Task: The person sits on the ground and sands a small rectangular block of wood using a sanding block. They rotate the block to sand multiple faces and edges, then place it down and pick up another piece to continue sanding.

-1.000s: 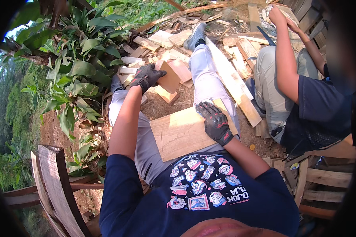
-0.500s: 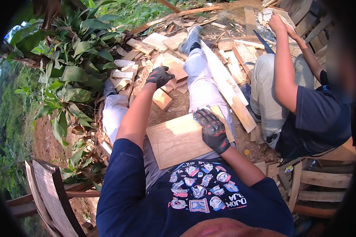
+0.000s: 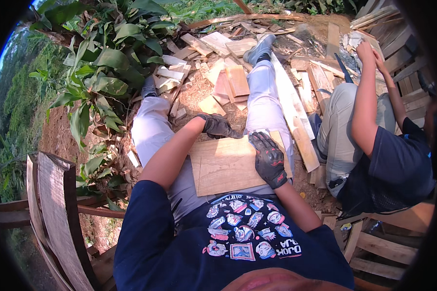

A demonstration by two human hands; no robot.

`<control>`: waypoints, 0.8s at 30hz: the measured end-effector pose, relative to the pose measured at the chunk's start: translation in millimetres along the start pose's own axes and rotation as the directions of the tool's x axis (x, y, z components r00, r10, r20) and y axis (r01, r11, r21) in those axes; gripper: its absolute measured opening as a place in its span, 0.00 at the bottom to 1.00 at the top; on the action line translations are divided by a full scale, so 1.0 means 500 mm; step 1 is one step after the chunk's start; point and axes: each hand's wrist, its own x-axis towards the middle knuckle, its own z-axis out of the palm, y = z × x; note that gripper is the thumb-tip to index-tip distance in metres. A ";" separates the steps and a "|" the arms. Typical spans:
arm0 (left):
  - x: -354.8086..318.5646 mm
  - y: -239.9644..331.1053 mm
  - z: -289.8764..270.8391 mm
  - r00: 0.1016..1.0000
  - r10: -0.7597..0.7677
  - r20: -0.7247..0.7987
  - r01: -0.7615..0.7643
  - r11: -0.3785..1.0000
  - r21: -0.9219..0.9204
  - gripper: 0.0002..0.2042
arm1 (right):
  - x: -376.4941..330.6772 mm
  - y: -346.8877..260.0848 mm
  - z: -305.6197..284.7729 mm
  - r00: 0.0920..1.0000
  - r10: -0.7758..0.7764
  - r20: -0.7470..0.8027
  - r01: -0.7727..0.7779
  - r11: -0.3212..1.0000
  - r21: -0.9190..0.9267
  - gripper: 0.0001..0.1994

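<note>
A flat rectangular wooden board (image 3: 223, 167) lies across my thighs. My right hand (image 3: 268, 160), in a black glove with red marks, rests on the board's right part, palm down, fingers stretched toward its far edge. My left hand (image 3: 218, 127), in a matching glove, is just beyond the board's far edge, between my knees. Its fingers are drawn together and point right, close to the right fingertips. Whatever they may hold is hidden.
Wood offcuts (image 3: 235, 80) lie scattered beyond my feet. A long pale plank (image 3: 294, 114) runs beside my right leg. At right sits another person (image 3: 393, 160), hands raised, near a blade (image 3: 344, 68). Leafy plants (image 3: 109, 72) and upright boards (image 3: 58, 203) stand at left.
My left hand has come back from over the offcuts to the board's far edge. My right hand stays on the board. The whole view has shifted slightly.
</note>
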 end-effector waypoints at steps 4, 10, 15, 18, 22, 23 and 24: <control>0.145 -0.169 -0.007 0.955 -0.226 -0.194 0.151 0.928 -0.340 0.46 | 0.007 -0.013 0.004 1.000 -0.018 0.005 0.017 0.999 0.031 0.29; 0.252 -0.278 -0.007 0.758 -0.322 -0.568 0.272 0.947 -0.174 0.90 | 0.014 -0.016 -0.005 0.999 0.041 0.020 -0.042 0.998 0.047 0.29; 0.317 -0.344 0.030 0.769 -0.296 -0.567 0.237 0.955 -0.176 0.90 | 0.024 -0.020 -0.018 0.993 0.092 0.068 -0.096 0.994 0.060 0.29; 0.333 -0.352 0.039 0.799 -0.271 -0.536 0.227 0.963 -0.148 0.92 | 0.030 -0.022 -0.020 0.995 0.069 0.077 -0.072 0.997 0.039 0.30; 0.324 -0.327 0.031 0.821 -0.279 -0.498 0.267 0.959 -0.096 0.91 | 0.037 -0.024 -0.020 0.992 0.082 0.096 -0.084 0.996 0.009 0.30; 0.324 -0.323 0.039 0.817 -0.268 -0.510 0.254 0.962 -0.099 0.91 | 0.034 -0.023 -0.021 0.991 0.085 0.099 -0.087 0.996 0.015 0.30; 0.323 -0.325 0.044 0.809 -0.259 -0.527 0.245 0.965 -0.097 0.91 | 0.033 -0.024 -0.021 0.992 0.086 0.094 -0.089 0.996 0.023 0.31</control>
